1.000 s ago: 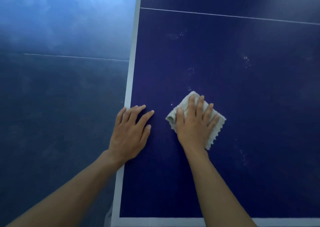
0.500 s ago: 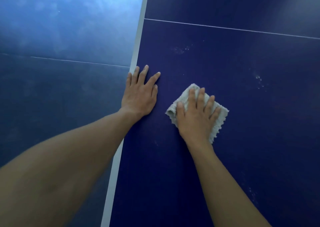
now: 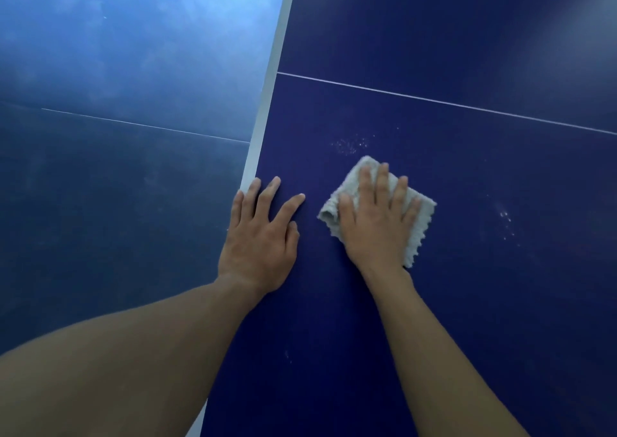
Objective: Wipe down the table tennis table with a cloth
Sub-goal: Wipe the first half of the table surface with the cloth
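The dark blue table tennis table (image 3: 467, 269) fills the right of the head view, with a white edge stripe (image 3: 267, 95) running up its left side. A folded pale grey cloth (image 3: 419, 222) lies flat on the table. My right hand (image 3: 377, 222) presses on it with straight, spread fingers. My left hand (image 3: 260, 232) rests flat on the table beside the edge stripe, just left of the cloth, fingers straight. White specks of dust (image 3: 349, 144) sit just beyond the cloth, and more specks (image 3: 505, 217) lie to its right.
A thin white centre line (image 3: 450, 102) crosses the table beyond my hands. Left of the table edge is a glossy blue tiled floor (image 3: 117, 186) far below, with light reflecting on it.
The view has shifted forward along the table. My right hand and the cloth have slid toward the dust specks, and my left hand has moved forward along the edge stripe.
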